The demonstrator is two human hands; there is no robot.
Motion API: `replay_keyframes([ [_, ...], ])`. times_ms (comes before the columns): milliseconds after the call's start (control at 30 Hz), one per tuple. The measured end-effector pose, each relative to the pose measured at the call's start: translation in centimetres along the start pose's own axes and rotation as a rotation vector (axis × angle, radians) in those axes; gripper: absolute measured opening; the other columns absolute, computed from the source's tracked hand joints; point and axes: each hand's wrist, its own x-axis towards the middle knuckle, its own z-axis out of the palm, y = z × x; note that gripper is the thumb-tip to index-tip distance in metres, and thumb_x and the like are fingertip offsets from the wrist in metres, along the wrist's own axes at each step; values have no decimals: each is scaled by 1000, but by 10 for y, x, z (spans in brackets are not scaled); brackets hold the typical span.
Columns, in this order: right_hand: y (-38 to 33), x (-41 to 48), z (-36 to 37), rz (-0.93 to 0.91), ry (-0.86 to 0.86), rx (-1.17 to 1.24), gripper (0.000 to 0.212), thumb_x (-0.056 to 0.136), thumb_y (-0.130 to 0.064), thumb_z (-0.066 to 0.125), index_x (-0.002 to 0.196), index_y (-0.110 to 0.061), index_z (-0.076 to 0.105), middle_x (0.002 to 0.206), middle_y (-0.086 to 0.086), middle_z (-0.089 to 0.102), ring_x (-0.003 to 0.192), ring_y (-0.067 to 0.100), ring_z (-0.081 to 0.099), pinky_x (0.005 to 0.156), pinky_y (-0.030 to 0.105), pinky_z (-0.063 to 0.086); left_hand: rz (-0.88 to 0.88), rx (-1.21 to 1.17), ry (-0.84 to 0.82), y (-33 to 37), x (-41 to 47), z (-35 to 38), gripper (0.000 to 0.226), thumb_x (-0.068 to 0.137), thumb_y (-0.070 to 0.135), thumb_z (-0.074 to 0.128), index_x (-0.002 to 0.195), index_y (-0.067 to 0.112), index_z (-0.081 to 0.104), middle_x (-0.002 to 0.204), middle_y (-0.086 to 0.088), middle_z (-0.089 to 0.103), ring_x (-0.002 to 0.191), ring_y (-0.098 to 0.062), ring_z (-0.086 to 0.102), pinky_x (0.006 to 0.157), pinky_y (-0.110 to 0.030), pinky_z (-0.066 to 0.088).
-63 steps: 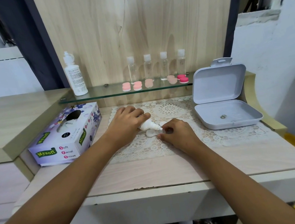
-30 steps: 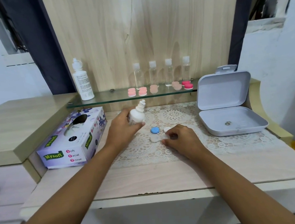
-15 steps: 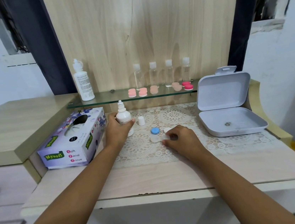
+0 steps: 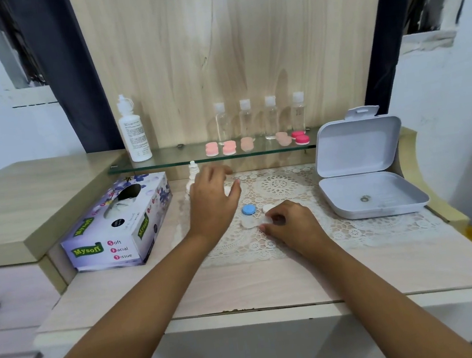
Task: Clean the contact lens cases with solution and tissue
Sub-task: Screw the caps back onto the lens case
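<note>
A white contact lens case [image 4: 248, 222] lies open on the lace mat [image 4: 292, 185], and my right hand [image 4: 292, 227] pinches its right end. Its blue cap [image 4: 248, 209] and white cap [image 4: 268, 208] rest just behind it. The small solution bottle [image 4: 193, 176] stands upright with its nozzle bare, at the mat's back left corner. My left hand [image 4: 212, 201] hovers beside the bottle with fingers spread and holds nothing. The bottle's little white cap [image 4: 227, 191] peeks out under its fingers. The tissue box [image 4: 115, 223] sits to the left.
An open white hinged box [image 4: 370, 192] stands at the right. The glass shelf [image 4: 167, 161] behind carries a large white bottle [image 4: 133, 132], several clear bottles [image 4: 246, 118] and several pink lens cases [image 4: 228, 147]. A raised wooden counter [image 4: 23, 199] borders the left.
My left hand lifted the solution bottle away from the case, stood it at the back left and let go. My right hand stayed on the case.
</note>
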Motion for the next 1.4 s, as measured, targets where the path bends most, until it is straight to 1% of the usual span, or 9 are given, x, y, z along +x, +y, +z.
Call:
replay_keyframes([
  [200, -1, -1, -1, -1, -7, 15, 23, 79, -30, 68, 91, -11, 69, 93, 3, 61, 87, 17, 53, 72, 28, 40, -310, 103, -581, -2, 10, 26, 38, 87, 31, 62, 116, 7, 60, 113, -9, 59, 101, -22, 57, 77, -27, 39],
  [300, -2, -2, -1, 2, -8, 31, 20, 78, -30, 68, 89, -13, 69, 90, 2, 60, 87, 17, 52, 70, 29, 39, -403, 103, -675, -7, 13, 34, 19, 82, 34, 67, 77, 17, 60, 86, -3, 58, 76, -16, 53, 59, -25, 35],
  [367, -2, -3, -1, 5, -8, 39, 18, 77, -29, 67, 87, -14, 69, 90, 2, 60, 87, 18, 52, 71, 30, 40, -439, 101, -718, -8, 14, 35, 24, 78, 32, 70, 68, 12, 61, 73, -3, 57, 62, -13, 47, 51, -25, 32],
  [533, -1, -3, -2, 5, -20, 50, 16, 78, -29, 68, 86, -14, 68, 90, 2, 59, 86, 17, 52, 71, 30, 40, -462, 26, -694, -7, 14, 34, 22, 78, 22, 70, 84, 0, 70, 88, -13, 70, 68, -14, 54, 57, -26, 40],
  [767, 0, 0, -1, -3, -25, 15, 21, 79, -31, 69, 90, -14, 69, 93, 3, 59, 88, 19, 52, 70, 28, 37, -349, -212, -682, -2, 6, 5, 19, 82, 21, 65, 100, 17, 67, 93, 8, 63, 82, -7, 57, 66, -15, 43],
  [867, 1, 0, 0, -3, -22, 15, 24, 79, -31, 69, 96, -14, 69, 97, 3, 60, 92, 18, 52, 75, 28, 39, -285, -235, -722, -4, -3, -7, 16, 81, 21, 65, 97, 24, 66, 94, 14, 59, 84, -7, 57, 68, -12, 43],
  [1167, 4, 1, 2, -9, -10, 10, 27, 79, -33, 69, 99, -15, 68, 99, 1, 60, 88, 11, 47, 72, 22, 32, -244, -237, -668, -13, -25, -1, 28, 80, 19, 67, 108, 18, 68, 107, 4, 60, 98, -8, 57, 89, -20, 44],
  [1333, 3, 1, 2, -11, -7, -4, 23, 79, -31, 68, 93, -13, 69, 97, 4, 61, 91, 17, 52, 72, 25, 35, -243, -258, -615, -16, -31, 2, 35, 81, 16, 67, 116, 15, 65, 107, 1, 61, 102, -9, 57, 92, -16, 42],
  [1400, 2, 1, 2, -13, -6, -8, 22, 79, -31, 68, 92, -13, 69, 96, 4, 60, 91, 18, 52, 71, 25, 35, -237, -259, -599, -17, -32, 4, 35, 81, 15, 67, 116, 13, 65, 108, 1, 61, 103, -10, 58, 96, -21, 43],
])
